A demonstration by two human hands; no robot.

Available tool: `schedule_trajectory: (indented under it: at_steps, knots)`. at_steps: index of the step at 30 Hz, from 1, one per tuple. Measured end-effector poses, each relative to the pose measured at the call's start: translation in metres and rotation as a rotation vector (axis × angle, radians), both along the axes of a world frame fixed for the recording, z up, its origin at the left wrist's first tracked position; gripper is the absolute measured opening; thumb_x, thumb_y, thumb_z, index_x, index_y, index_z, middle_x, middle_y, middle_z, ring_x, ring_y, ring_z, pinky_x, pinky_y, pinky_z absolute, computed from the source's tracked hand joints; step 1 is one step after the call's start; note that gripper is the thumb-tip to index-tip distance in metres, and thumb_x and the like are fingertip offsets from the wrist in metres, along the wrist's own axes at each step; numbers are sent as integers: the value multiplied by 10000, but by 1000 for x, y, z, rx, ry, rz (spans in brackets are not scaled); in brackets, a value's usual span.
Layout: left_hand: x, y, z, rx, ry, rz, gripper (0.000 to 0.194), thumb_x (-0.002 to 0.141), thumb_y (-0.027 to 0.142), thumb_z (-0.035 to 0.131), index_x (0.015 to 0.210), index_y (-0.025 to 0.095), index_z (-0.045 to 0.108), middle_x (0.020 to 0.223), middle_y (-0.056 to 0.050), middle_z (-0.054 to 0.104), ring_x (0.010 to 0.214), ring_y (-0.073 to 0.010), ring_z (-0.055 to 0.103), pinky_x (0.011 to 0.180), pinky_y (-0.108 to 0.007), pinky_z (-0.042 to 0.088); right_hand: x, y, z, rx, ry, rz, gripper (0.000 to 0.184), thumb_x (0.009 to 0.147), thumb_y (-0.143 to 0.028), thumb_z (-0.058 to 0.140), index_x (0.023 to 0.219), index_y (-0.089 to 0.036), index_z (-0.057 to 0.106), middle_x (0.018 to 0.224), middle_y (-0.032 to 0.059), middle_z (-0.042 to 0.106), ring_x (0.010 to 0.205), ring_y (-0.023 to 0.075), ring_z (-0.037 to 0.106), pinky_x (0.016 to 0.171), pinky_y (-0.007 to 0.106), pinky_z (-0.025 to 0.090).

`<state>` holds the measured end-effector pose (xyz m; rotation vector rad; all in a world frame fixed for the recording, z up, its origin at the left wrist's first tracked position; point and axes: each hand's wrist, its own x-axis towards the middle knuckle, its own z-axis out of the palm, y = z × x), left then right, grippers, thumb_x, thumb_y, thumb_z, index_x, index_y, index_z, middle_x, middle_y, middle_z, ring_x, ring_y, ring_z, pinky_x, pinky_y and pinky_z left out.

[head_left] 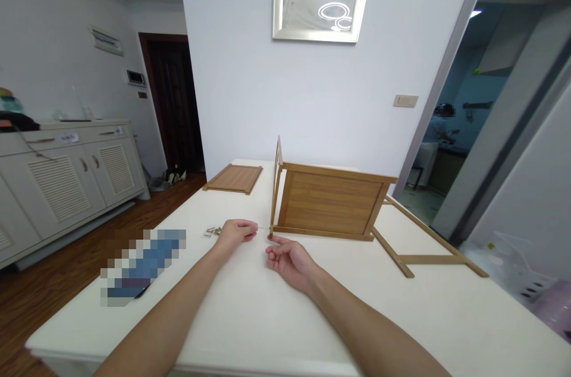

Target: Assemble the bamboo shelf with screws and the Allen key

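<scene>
1. Nearest to us, the pale worktop [250,320] spreads wide, both bare forearms reaching in over it.
2. Out on the left, a blue item [149,264] lies on the surface, pixelated, so no telling what it is.
3. Here's the right hand [292,261], fingers loosely curled and clasping nothing that shows, its index finger stretched out to the foot of the wooden assembly's left-hand upright [271,231].
4. And the left hand [236,235], just across from it! Fingertips pinched together on what looks like a thin rod [264,228], pointing straight at that same upright.
5. Right beside the left hand, partly hidden by it, a little heap of small fittings [212,231].
6. Just beyond the hands, centre stage: the wooden assembly [332,201], its broad panel standing on a long edge, a narrow frame rising at its left end.
7. Over to the right, an open wooden frame [432,259] lies with its crossbar in plain sight; whether it joins the assembly, I cannot tell.
8. Further back on the left, a second panel [234,179] lies flat, well apart from the assembly.
9. Beyond the worktop, a white cabinet [66,175] at left, a framed picture [321,41] up on the wall, and through the doorway at right, a person [439,127].
</scene>
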<state>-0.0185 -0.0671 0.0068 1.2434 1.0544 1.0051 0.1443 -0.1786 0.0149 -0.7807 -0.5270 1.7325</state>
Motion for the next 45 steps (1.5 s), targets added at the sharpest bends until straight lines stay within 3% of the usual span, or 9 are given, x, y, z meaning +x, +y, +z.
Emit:
schedule_trajectory:
  at_steps: [5,11,17,27,33,40,45]
  knots:
    - [2,2,-1,110,30,26,336,496,269,830,768,112,710,699,-68,725,628,-135,622,651,-263,503,0,0,0,1,4,6,543,604,36,509,1133,-88,495,692,43,629,574,102,549,620,229,445]
    - [0,1,0,173,41,59,505,534,242,807,995,133,632,721,-58,743,634,-149,648,661,-276,512,0,-1,2,0,-5,8,533,609,33,510,1128,-92,500,690,38,626,580,102,548,622,227,447]
    - [3,4,-3,96,-17,54,428,464,268,850,829,111,690,770,-104,746,693,-177,675,679,-286,527,0,0,0,8,-7,10,550,595,26,525,1131,-97,501,691,37,634,582,103,548,621,226,446]
    - [-6,1,2,50,16,38,452,478,326,855,863,112,753,902,-119,734,735,-155,623,661,-265,480,0,0,-2,18,8,5,528,582,22,551,1096,-93,524,704,44,624,587,105,550,629,235,445]
    - [-2,2,4,235,178,107,242,545,249,759,763,144,745,715,-61,711,662,-168,600,652,-281,461,0,0,0,15,11,10,493,580,28,543,1056,-99,528,709,39,620,588,96,544,627,224,438]
    - [-2,0,5,446,303,142,91,584,198,677,670,178,699,684,-31,677,674,-178,593,704,-299,454,1,0,-1,6,9,5,466,574,27,528,1021,-104,537,699,36,618,584,100,539,622,229,438]
    - [-3,0,9,361,219,60,142,540,257,731,638,172,674,639,-20,657,641,-166,576,643,-273,435,2,-1,-1,20,13,16,451,572,24,540,1003,-108,548,703,33,621,586,97,541,624,226,437]
